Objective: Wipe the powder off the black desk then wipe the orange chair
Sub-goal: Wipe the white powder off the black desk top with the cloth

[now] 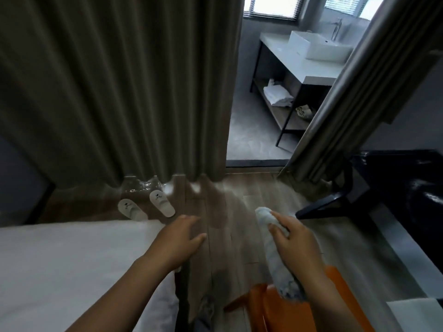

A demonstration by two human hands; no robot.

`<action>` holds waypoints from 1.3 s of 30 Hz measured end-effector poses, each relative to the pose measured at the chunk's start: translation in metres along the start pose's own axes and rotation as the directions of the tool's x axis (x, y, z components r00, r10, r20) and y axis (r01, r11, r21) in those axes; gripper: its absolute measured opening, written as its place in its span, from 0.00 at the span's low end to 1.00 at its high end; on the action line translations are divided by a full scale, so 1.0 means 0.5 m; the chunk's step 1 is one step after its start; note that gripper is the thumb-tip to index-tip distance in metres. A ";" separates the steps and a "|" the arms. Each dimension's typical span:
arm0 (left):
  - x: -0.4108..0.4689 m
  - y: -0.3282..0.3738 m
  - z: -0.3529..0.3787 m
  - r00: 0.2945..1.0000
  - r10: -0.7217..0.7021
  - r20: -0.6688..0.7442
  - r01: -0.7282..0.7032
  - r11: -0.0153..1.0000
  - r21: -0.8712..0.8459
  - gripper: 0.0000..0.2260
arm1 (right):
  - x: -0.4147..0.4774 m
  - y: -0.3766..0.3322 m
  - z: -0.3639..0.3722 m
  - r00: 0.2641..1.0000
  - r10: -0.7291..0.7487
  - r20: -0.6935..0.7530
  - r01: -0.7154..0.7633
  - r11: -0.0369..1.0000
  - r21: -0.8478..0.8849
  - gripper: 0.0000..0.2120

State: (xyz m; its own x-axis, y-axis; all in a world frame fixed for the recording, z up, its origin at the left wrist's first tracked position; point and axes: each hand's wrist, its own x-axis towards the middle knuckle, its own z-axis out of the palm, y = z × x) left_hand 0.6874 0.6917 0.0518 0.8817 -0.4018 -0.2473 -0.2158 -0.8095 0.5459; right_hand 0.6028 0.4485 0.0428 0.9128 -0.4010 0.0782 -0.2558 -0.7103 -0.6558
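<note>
Orange chair (pixel 299 312) sits low in frame, beneath the right hand (pixel 297 245), which grips a rolled cloth (pixel 273 257); left hand (pixel 177 240) hangs loose, holding nothing, over the floor (pixel 227 248) beside the bed (pixel 72 259); black worktop (pixel 395 183) stands at right, white powder (pixel 431 196) streaked across it; slippers (pixel 161 203) lie by the curtain (pixel 119 92).

Counted are one left hand (pixel 178 240), one right hand (pixel 297 245), one cloth (pixel 269 250), one orange chair (pixel 299 315), one black desk (pixel 395 183), two slippers (pixel 131 209) (pixel 161 203), two curtains (pixel 119 92) (pixel 359 92), one washbasin (pixel 318 46).
</note>
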 end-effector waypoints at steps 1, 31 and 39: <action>0.026 0.004 -0.005 1.000 0.007 0.008 -0.007 1.000 0.008 0.24 | 0.021 0.000 0.002 1.000 0.007 -0.008 -0.007 1.000 0.019 0.14; 0.801 0.421 -0.007 0.742 0.543 0.394 -0.624 0.774 0.109 0.24 | 0.498 0.173 -0.139 0.726 0.540 -0.426 -0.547 0.829 0.117 0.15; 0.884 0.586 0.059 0.567 0.668 0.482 -0.770 0.637 0.023 0.23 | 0.510 0.239 -0.219 0.550 0.644 -0.531 -0.685 0.712 0.155 0.16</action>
State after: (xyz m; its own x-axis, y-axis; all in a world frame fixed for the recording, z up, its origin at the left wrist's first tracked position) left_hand 1.0016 0.2641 0.0787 0.1534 -0.9749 -0.1612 -0.8264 -0.2160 0.5201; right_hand 0.7699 0.1979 0.0666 0.1685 -0.9855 0.0190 -0.7579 -0.1418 -0.6368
